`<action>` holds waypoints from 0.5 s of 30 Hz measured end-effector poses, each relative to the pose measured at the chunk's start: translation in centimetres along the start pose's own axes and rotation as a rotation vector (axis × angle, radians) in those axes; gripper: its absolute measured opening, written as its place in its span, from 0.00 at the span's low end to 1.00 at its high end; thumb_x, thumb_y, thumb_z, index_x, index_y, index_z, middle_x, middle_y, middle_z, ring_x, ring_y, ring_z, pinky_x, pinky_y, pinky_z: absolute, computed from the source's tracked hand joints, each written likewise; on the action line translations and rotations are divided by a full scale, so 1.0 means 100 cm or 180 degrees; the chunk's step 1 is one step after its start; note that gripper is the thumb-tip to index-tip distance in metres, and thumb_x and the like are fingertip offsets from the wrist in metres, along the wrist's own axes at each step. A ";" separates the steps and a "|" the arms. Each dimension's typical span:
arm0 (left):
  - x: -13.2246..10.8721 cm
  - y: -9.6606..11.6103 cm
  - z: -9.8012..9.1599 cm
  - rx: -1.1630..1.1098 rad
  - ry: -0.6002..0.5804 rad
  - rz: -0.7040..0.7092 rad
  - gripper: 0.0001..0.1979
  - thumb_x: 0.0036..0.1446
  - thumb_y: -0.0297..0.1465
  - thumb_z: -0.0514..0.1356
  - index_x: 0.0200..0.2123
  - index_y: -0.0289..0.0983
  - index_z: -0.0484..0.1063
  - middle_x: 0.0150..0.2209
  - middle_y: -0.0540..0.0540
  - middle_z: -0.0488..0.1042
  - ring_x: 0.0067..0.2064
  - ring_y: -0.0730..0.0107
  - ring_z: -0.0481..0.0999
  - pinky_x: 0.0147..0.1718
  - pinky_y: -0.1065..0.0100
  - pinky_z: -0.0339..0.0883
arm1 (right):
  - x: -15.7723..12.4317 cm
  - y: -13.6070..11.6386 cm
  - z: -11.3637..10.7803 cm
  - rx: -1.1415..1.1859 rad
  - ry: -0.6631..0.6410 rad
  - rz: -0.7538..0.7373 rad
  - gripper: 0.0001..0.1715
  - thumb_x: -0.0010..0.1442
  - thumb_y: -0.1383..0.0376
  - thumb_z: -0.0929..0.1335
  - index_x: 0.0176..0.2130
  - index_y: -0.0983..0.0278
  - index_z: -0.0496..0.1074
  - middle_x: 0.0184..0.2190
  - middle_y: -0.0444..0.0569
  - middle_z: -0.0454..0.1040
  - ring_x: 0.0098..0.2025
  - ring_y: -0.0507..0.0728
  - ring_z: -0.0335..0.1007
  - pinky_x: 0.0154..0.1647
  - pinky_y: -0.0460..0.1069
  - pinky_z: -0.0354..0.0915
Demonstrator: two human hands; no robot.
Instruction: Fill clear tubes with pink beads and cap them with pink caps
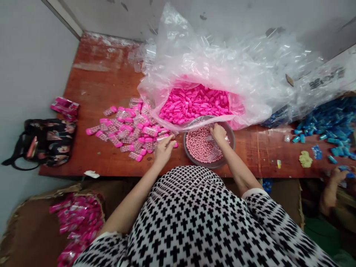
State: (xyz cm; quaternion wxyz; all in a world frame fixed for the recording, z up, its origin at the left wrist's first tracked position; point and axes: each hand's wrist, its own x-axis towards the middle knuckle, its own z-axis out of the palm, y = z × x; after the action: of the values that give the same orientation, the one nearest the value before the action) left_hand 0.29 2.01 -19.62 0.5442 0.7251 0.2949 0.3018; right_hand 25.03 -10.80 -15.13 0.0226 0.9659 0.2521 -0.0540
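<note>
My right hand (218,134) is curled inside a grey bowl (232,138) of small pink beads (198,146), closed around a small clear plastic container (210,138). More clear plastic lies on the beads just below it; its exact shape is blurred. At the right edge of a heap of bead-filled clear bottles with pink caps (130,128), my left hand (164,150) has its fingers stretched out and partly apart. A bottle lies just beyond those fingertips, and I see nothing gripped.
Behind the bowl, a large plastic bag (178,63) spills open over pink caps (194,104). Blue pieces (328,118) cover the right side, near another person's hand (338,176). A dark patterned bag (59,142) lies left; pink packets (80,218) fill a carton below.
</note>
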 end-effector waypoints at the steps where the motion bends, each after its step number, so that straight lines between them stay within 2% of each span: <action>1: -0.004 0.002 0.007 -0.0026 -0.0119 0.0011 0.17 0.57 0.36 0.58 0.47 0.35 0.73 0.45 0.42 0.77 0.47 0.63 0.76 0.50 0.58 0.68 | -0.003 0.005 0.000 -0.0031 -0.0012 -0.0332 0.17 0.61 0.65 0.60 0.47 0.69 0.70 0.43 0.64 0.73 0.47 0.64 0.69 0.47 0.57 0.62; 4: -0.008 0.008 0.022 -0.0111 -0.0376 0.0135 0.16 0.56 0.35 0.58 0.46 0.35 0.74 0.44 0.42 0.77 0.45 0.63 0.77 0.48 0.60 0.70 | -0.014 0.014 0.003 -0.0084 -0.0003 -0.1354 0.17 0.61 0.69 0.59 0.47 0.67 0.70 0.44 0.63 0.72 0.50 0.64 0.64 0.50 0.60 0.60; 6: -0.007 0.010 0.028 -0.0123 -0.0505 0.0191 0.15 0.57 0.35 0.57 0.45 0.36 0.75 0.44 0.42 0.77 0.44 0.63 0.77 0.47 0.60 0.70 | -0.022 0.011 0.013 -0.0102 -0.0067 -0.1626 0.16 0.60 0.72 0.59 0.43 0.68 0.72 0.41 0.64 0.73 0.49 0.65 0.63 0.48 0.62 0.61; 8: -0.006 0.013 0.031 -0.0083 -0.0602 0.0198 0.14 0.57 0.35 0.57 0.44 0.37 0.75 0.43 0.43 0.78 0.43 0.64 0.77 0.46 0.60 0.70 | -0.027 0.001 0.027 -0.0004 -0.0327 -0.1640 0.15 0.58 0.73 0.60 0.37 0.69 0.74 0.37 0.65 0.74 0.48 0.66 0.64 0.46 0.62 0.61; 11: -0.005 0.014 0.033 0.0019 -0.0658 0.0235 0.13 0.58 0.35 0.57 0.43 0.37 0.75 0.43 0.43 0.78 0.43 0.64 0.77 0.46 0.61 0.70 | -0.030 -0.016 0.048 0.0300 -0.0783 -0.1580 0.10 0.54 0.74 0.63 0.31 0.70 0.73 0.34 0.64 0.75 0.44 0.63 0.67 0.45 0.56 0.61; 15: 0.001 0.010 0.038 0.0147 -0.0554 0.0332 0.13 0.58 0.33 0.57 0.44 0.38 0.75 0.43 0.44 0.78 0.43 0.65 0.77 0.46 0.63 0.70 | -0.032 -0.016 0.060 0.0605 -0.0907 -0.1535 0.12 0.54 0.72 0.61 0.37 0.68 0.71 0.35 0.55 0.75 0.38 0.56 0.69 0.42 0.50 0.62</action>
State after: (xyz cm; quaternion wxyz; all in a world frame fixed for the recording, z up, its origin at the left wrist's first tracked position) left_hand 3.31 -0.47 -19.54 0.5344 0.7753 0.2153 0.2588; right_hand 20.90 -11.40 -20.78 -0.0464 0.8587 0.4624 -0.2162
